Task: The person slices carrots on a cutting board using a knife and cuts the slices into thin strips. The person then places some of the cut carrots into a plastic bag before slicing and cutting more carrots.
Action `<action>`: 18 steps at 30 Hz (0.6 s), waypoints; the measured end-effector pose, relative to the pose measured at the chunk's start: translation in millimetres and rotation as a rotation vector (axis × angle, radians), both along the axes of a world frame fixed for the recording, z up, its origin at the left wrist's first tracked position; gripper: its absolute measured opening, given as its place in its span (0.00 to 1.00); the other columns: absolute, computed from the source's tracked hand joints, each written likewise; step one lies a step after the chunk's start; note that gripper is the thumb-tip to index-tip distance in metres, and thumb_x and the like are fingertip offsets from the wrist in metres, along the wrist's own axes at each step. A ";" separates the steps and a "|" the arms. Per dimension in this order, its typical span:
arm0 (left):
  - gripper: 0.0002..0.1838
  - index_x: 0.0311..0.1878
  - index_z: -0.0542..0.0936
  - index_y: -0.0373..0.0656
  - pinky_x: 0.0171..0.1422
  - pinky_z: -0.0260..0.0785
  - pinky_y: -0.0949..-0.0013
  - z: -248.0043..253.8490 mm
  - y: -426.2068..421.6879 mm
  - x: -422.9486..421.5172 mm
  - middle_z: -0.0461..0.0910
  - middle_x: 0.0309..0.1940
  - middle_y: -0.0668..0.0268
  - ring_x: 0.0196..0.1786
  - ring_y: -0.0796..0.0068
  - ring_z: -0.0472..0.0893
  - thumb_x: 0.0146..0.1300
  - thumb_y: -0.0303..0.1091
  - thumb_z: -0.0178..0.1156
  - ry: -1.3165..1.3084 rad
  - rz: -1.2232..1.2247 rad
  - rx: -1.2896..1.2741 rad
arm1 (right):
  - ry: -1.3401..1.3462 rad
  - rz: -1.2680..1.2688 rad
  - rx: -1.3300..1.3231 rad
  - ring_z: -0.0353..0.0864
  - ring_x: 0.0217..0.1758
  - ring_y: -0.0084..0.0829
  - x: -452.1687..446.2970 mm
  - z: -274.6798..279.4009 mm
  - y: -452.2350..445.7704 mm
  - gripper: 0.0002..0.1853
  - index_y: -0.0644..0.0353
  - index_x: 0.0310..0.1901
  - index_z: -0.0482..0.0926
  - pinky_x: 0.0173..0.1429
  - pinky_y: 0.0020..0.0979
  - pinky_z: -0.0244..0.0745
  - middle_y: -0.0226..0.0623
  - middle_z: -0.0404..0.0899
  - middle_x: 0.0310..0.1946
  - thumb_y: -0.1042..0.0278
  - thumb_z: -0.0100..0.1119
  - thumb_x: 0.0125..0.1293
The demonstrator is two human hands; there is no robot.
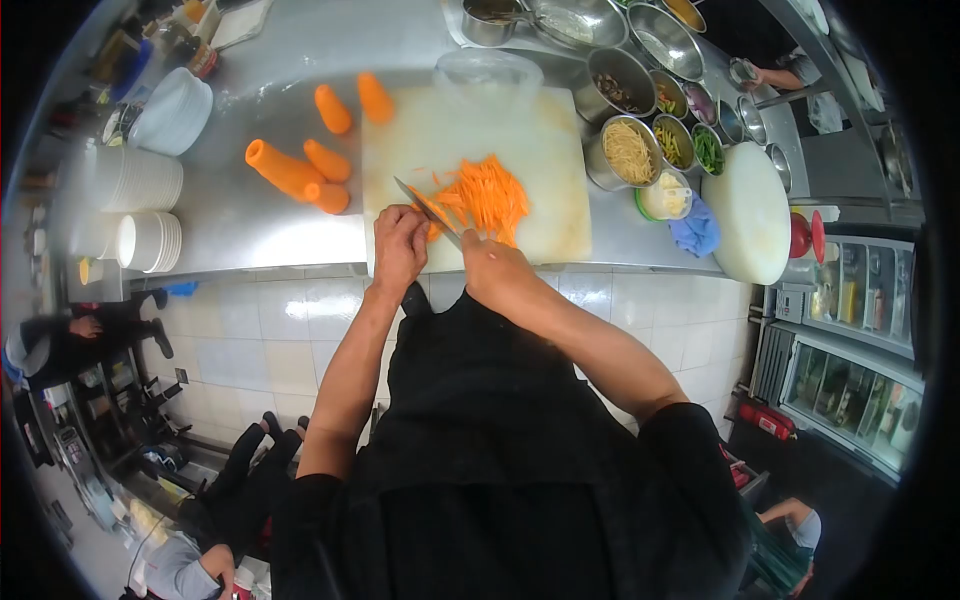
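My right hand (490, 262) is closed round the handle of a knife (428, 210), whose blade points up and left over the cutting board (555, 130). Curled fingers of my left hand (400, 238) press down beside the blade at the board's near left edge; carrot pieces show next to them, though what lies under the fingertips is hidden. A pile of shredded carrot (490, 195) lies on the board, to the right of the blade. Several peeled carrots (283, 170) rest on the steel counter left of the board, one overlapping its upper left corner.
Metal containers of cut food (628, 152) stand right of the board, near a blue cloth (695, 228) and a round white board (748, 215). Stacked white bowls (150, 242) are at the left. Other people are at the lower left, lower right and upper right.
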State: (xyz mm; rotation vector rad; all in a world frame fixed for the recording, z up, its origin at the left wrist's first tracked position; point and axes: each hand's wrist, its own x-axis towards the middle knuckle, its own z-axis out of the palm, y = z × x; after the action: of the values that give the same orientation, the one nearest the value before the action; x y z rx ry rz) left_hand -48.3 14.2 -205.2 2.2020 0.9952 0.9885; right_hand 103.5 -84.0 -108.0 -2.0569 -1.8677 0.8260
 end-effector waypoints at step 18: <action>0.07 0.37 0.81 0.39 0.52 0.70 0.59 7.8 3.2 -13.5 0.78 0.38 0.59 0.45 0.54 0.77 0.54 0.21 0.65 -0.115 -0.056 -0.054 | -0.035 -0.015 0.044 0.83 0.31 0.59 -2.8 -18.8 5.7 0.11 0.74 0.44 0.70 0.37 0.53 0.78 0.61 0.80 0.25 0.81 0.49 0.58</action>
State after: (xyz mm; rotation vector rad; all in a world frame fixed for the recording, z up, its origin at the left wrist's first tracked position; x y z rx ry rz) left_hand -61.8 17.4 -197.4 2.0928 0.8931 1.0382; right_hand 100.7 -78.3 -126.8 -2.0691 -1.8690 0.7426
